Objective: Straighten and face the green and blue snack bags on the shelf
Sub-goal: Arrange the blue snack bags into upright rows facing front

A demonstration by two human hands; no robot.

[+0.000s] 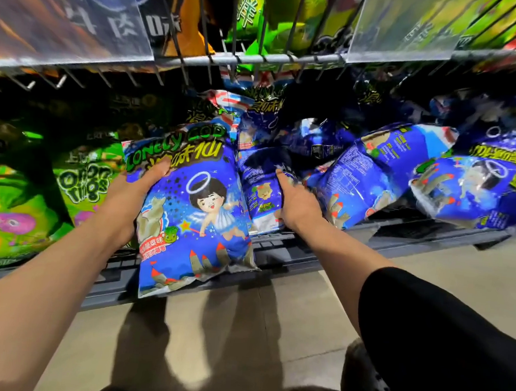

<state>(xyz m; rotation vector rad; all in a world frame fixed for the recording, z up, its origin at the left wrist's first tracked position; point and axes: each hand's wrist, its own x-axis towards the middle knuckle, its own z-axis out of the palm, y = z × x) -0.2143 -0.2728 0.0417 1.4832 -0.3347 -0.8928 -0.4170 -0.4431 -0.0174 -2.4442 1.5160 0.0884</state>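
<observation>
From the head camera, the front blue bag (194, 209) is a glossy, puffy snack pack, blue with a cartoon child wearing wings under a white halo, small rockets along its bottom edge and green lettering across the top that reads "LONELY GOD" above Chinese characters. It stands upright, face out, at the front lip of the lower shelf (280, 255), its bottom edge hanging just over the lip. The left hand (134, 193) grips its left side, thumb curled over the front near the lettering. The right hand (296, 201) holds a second blue bag (259, 195) just beside the first, fingers curled around its right edge; this one shows its back panel with small print too fine to read. To the right, at least three more blue bags lie tumbled: one tilted back-side out (374, 179), one face-up on its side (471, 185), and others in shadow behind that cannot be counted. On the left stand two green bags (83, 183), the nearer one reading "Onion rings". A wire rack (251, 57) above holds green and orange packs behind two clear plastic label holders (409, 25).
</observation>
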